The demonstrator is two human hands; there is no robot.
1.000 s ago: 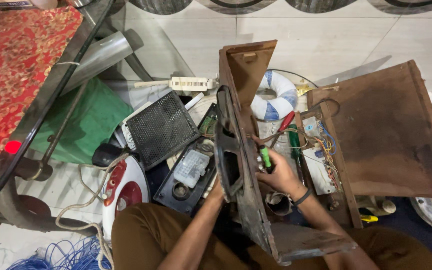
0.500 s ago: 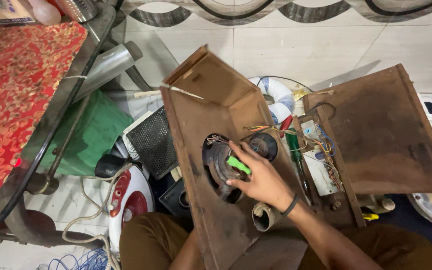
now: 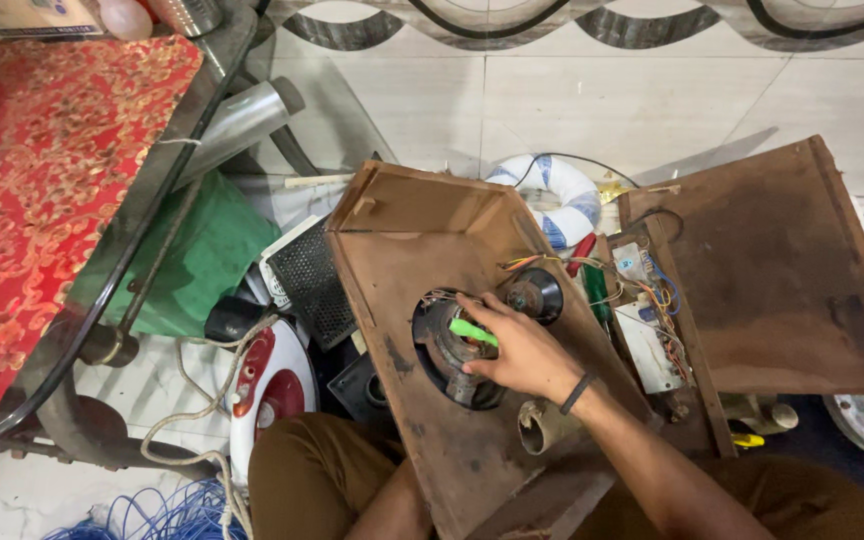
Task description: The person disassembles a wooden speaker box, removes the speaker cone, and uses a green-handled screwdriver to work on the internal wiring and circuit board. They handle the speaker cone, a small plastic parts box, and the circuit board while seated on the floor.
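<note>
So, only the head view to go on, looking straight down. The right hand is resting on the big round speaker driver that sits in its cutout in the brown wooden speaker cabinet, and it's clenched around a small green-handled screwdriver. The green handle pokes out between the fingers and points up-left, toward the driver's centre, so its long axis runs roughly from the palm diagonally across the driver. The driver lies directly under and just left of the hand, touching the fingertips as far as I can see.

A smaller round tweeter sits just up-right of the hand, near but apart, with coloured wires trailing off to a circuit board on the right. A flat brown back panel lies further right, well apart.

The left arm only shows as a forearm going under the cabinet's lower edge; the left hand itself is hidden, so I can't tell whether it's gripping anything. The right hand is clearly the nearer one to the driver.

Off to the left: a black mesh grille, a green cloth, and a red-and-white clothes iron on the floor.
</note>
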